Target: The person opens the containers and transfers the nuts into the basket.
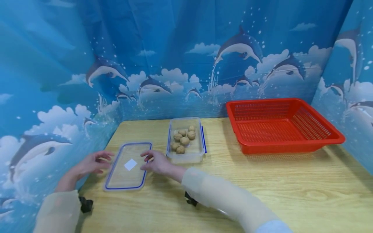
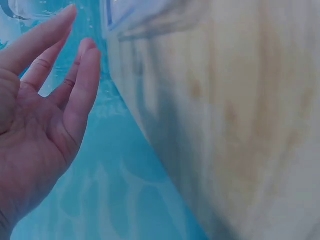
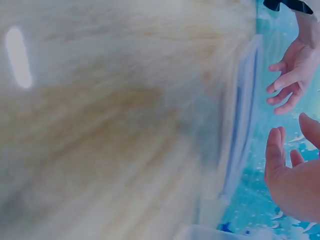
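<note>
On the table's left side lies a clear plastic lid (image 1: 123,179) with a blue seal round its edge and a white square label in its middle. My left hand (image 1: 92,163) hovers by the lid's left edge, fingers loosely bent and holding nothing. Over the lid's right edge is my right hand (image 1: 157,162), thumb and fingers apart with nothing between them. In the left wrist view the left hand (image 2: 45,100) shows its palm and spread fingers. A clear container (image 1: 186,157) holding several walnuts (image 1: 185,140) stands just beyond the right hand.
A red plastic basket (image 1: 291,142) with perforated walls stands at the back right of the wooden table (image 1: 262,191). Blue curtains (image 1: 175,38) printed with dolphins hang behind and beside the table. A blue latch flap (image 1: 203,139) sticks out along the container's right side.
</note>
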### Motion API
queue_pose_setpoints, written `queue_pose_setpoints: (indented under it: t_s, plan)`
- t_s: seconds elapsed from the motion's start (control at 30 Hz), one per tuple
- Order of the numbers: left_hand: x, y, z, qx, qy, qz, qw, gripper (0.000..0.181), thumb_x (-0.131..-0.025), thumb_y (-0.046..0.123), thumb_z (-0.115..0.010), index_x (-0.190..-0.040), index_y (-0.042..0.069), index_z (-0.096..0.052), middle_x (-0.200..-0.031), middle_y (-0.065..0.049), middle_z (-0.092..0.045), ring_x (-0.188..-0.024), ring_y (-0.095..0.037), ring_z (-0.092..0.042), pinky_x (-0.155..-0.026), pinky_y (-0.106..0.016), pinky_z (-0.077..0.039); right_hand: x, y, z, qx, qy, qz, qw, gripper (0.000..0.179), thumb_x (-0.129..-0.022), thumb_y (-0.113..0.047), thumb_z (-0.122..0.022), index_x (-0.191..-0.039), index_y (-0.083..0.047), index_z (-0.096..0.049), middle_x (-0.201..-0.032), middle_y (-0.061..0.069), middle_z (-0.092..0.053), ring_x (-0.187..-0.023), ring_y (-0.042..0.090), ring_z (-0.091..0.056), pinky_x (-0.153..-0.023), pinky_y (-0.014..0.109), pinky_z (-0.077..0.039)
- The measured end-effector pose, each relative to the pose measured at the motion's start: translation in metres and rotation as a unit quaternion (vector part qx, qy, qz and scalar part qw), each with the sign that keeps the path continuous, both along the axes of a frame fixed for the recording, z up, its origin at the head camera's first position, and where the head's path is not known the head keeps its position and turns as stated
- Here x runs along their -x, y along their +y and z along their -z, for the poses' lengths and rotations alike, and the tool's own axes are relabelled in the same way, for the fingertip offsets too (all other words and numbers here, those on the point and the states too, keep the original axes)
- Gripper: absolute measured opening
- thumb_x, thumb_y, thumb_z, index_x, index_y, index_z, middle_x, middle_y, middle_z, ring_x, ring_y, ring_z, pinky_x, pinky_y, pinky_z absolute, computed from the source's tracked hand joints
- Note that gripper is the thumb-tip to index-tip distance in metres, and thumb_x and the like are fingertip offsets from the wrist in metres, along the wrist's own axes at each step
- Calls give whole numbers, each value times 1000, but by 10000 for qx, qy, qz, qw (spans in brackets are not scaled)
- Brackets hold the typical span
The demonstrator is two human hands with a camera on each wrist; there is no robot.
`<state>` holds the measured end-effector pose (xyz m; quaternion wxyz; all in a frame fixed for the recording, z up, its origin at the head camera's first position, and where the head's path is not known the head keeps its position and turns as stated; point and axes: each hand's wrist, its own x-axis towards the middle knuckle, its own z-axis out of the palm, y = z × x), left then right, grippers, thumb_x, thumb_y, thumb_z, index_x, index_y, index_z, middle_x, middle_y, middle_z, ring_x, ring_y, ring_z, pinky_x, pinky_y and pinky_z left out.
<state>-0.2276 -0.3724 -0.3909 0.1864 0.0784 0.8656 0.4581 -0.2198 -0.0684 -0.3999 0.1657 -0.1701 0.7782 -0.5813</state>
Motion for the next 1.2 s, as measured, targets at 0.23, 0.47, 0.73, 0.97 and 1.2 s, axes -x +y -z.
queue_pose_setpoints:
  t_s: [0.23, 0.47, 0.73, 0.97, 1.2]
  plan:
    - [12, 18, -15, 149, 170, 87, 9997, 56, -94, 15, -64, -138, -8, -39, -131, -31, -44, -110, -33, -53, -78, -40, -54, 8, 12, -15, 171, 100, -61, 9998, 44, -80, 4, -76, -121, -1, -63, -102, 14, -62, -79, 15, -63, -70, 23, -54]
    - [28, 47, -29, 187, 528, 329, 9979, 58, -93, 24, -68, -138, -3, -44, -131, -30, -45, -109, -32, -53, -80, -43, -55, 20, 48, -31, 103, 250, -241, 9993, 44, -83, 3, -74, -125, 0, -60, -111, 19, -60, -87, 20, -64, -74, 26, -55]
    - [52, 91, -40, 67, 1159, 610, 9914, 48, -95, 21, -65, -136, 1, -49, -123, -21, -55, -105, -30, -58, -78, -43, -55, 38, 99, -45, -164, 567, -305, 9978, 46, -87, -3, -71, -131, 0, -56, -117, 16, -60, -99, 23, -63, -81, 33, -55]
    - [71, 124, -37, -58, 1400, 542, 9887, 49, -93, 23, -67, -137, 6, -51, -125, -21, -57, -108, -33, -58, -83, -47, -54, 53, 136, -39, -262, 962, -452, 9940, 48, -88, 1, -69, -132, 7, -52, -122, 26, -57, -102, 30, -63, -84, 31, -54]
    - [87, 148, -23, -276, 1074, 519, 9925, 56, -92, 28, -69, -141, 9, -48, -134, -24, -51, -116, -34, -55, -87, -46, -53, 68, 160, -33, -688, 1377, -980, 9832, 50, -91, -4, -68, -136, 5, -50, -128, 27, -55, -104, 30, -63, -88, 34, -52]
